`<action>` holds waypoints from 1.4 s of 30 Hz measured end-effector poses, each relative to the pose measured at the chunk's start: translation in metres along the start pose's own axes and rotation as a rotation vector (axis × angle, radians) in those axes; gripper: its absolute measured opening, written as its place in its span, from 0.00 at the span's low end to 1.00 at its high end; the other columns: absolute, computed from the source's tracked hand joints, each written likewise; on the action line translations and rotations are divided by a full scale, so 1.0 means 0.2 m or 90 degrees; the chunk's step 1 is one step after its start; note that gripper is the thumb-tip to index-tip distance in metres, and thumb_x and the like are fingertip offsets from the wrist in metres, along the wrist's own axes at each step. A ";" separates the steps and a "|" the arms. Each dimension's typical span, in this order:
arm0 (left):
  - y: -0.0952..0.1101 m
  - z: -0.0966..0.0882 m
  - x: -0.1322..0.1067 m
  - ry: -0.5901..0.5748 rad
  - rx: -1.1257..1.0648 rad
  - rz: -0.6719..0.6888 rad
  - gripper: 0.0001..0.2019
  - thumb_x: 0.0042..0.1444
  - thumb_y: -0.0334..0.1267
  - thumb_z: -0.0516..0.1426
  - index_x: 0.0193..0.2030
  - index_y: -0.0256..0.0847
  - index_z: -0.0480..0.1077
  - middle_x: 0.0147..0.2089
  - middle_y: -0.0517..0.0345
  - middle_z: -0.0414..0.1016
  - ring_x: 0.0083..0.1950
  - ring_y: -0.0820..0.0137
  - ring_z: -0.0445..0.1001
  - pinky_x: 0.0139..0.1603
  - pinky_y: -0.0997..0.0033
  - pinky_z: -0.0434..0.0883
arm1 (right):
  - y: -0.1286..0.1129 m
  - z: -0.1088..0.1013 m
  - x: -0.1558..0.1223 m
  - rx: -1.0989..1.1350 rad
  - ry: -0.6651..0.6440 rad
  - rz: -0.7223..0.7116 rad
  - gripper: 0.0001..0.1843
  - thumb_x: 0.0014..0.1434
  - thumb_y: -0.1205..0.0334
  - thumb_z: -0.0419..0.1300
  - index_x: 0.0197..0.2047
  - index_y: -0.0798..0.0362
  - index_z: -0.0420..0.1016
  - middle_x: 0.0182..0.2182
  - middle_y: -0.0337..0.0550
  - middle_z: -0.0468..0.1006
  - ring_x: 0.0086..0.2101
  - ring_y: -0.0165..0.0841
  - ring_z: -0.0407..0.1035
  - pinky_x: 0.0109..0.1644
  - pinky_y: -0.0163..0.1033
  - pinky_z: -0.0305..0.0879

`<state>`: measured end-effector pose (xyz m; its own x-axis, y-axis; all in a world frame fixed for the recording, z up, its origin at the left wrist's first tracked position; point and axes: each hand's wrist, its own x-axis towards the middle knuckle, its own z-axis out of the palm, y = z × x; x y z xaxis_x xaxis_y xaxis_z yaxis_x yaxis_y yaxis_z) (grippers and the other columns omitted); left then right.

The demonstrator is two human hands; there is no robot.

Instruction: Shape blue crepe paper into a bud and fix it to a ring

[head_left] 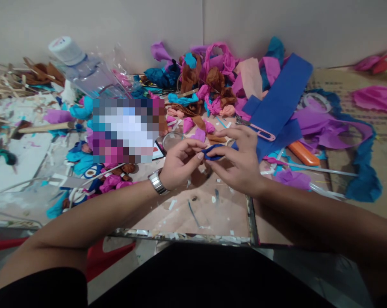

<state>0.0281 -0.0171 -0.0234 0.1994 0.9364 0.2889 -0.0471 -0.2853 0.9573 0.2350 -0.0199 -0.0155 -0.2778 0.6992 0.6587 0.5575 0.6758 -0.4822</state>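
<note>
Two hands (180,167) (240,164) pinch blue paper (214,152), a white-capped bottle (89,72) beyond, its contents unclear.

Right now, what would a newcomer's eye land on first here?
Probably the broad blue crepe-paper strip, slanting towards the back right of the table. Next, the small dark blue piece pinched between the left grip and right grip, near the centre. Then the clear plastic bottle with its white cap, at the back left.
</note>
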 end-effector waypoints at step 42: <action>-0.02 0.02 -0.06 -0.064 0.086 0.063 0.10 0.66 0.43 0.65 0.41 0.41 0.72 0.38 0.54 0.83 0.35 0.71 0.81 0.36 0.71 0.76 | 0.01 0.03 0.05 0.700 -0.183 0.525 0.19 0.53 0.55 0.79 0.42 0.52 0.79 0.29 0.34 0.79 0.26 0.27 0.70 0.31 0.35 0.69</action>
<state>0.0290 -0.0284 -0.0304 0.2968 0.8791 0.3729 0.0585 -0.4065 0.9118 0.2282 -0.0098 -0.0125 -0.3982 0.9112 -0.1061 -0.2161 -0.2056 -0.9545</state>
